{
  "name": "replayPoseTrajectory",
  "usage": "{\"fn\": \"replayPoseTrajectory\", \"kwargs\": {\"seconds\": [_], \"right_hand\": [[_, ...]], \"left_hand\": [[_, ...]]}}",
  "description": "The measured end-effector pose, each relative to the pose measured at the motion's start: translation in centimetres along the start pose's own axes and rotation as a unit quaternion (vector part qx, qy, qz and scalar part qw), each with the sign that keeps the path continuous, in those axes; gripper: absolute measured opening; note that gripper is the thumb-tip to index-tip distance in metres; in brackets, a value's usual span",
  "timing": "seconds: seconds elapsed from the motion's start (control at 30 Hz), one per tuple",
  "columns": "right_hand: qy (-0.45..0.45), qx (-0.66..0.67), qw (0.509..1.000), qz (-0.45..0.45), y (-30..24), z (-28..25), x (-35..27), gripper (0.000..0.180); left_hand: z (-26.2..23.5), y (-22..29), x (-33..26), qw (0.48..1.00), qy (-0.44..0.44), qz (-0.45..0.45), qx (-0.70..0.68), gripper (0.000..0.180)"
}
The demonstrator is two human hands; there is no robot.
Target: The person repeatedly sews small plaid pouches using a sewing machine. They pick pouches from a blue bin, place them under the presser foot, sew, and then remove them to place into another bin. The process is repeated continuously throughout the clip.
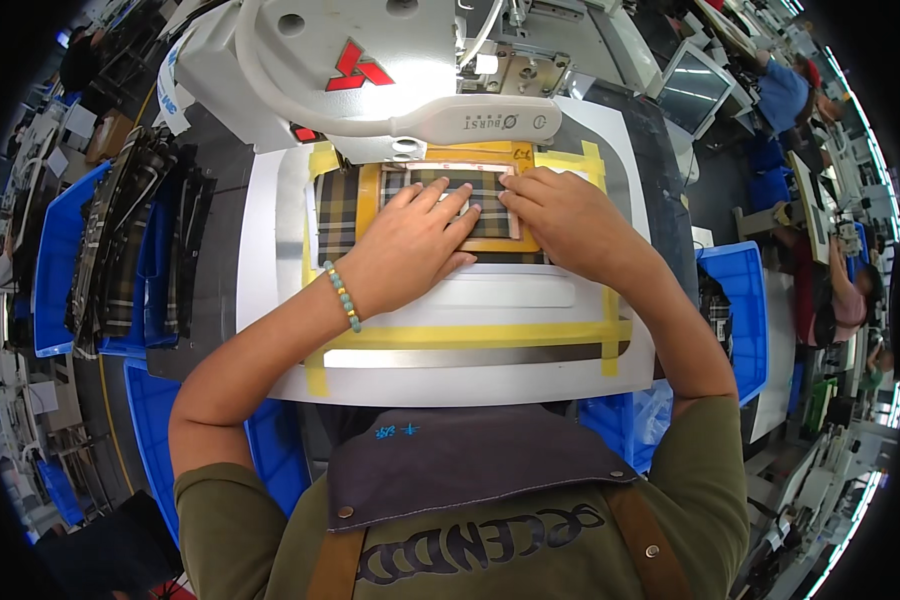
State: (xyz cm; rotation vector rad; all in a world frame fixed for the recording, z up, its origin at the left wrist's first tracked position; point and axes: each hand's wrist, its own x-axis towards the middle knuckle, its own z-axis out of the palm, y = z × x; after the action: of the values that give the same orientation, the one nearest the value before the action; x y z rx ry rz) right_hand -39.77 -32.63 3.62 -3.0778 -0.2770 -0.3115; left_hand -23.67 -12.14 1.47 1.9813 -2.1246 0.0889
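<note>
My left hand (405, 240) lies with its fingers spread over plaid fabric (337, 215) in brown, black and pale tones. The fabric sits under and inside a yellow rectangular frame (368, 195) with a pinkish inner border. At the frame's right side, the bent fingers of my right hand (575, 220) are close together, tips on the inner border; its thumb is hidden. Beneath is a white board (270, 260) with strips of yellow tape (450, 337). A beaded bracelet (341, 298) circles my left wrist.
A pale sewing machine head (220, 75) overhangs the far side, with a white lamp arm (485, 118) low above the frame. Plaid pieces (120, 230) hang over a blue bin (55, 280) at left. Another blue bin (740, 300) stands right; a screen (692, 88) is far right.
</note>
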Motion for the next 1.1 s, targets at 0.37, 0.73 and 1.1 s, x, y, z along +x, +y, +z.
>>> {"fn": "replayPoseTrajectory", "kwargs": {"seconds": [0.37,0.73,1.1], "right_hand": [[0.011,0.011,0.999,-0.034,0.3,-0.2,0.5,0.035],[0.054,0.006,0.996,-0.064,-0.4,0.2,0.8,0.037],[0.048,0.048,0.994,-0.089,0.0,-1.9,-0.8,0.039]], "left_hand": [[-0.9,1.6,0.8,1.000,0.008,-0.005,0.019,0.054],[-1.6,2.2,0.2,0.999,0.017,-0.021,0.044,0.053],[-2.3,3.6,-0.5,0.995,0.017,-0.079,0.066,0.050]]}}
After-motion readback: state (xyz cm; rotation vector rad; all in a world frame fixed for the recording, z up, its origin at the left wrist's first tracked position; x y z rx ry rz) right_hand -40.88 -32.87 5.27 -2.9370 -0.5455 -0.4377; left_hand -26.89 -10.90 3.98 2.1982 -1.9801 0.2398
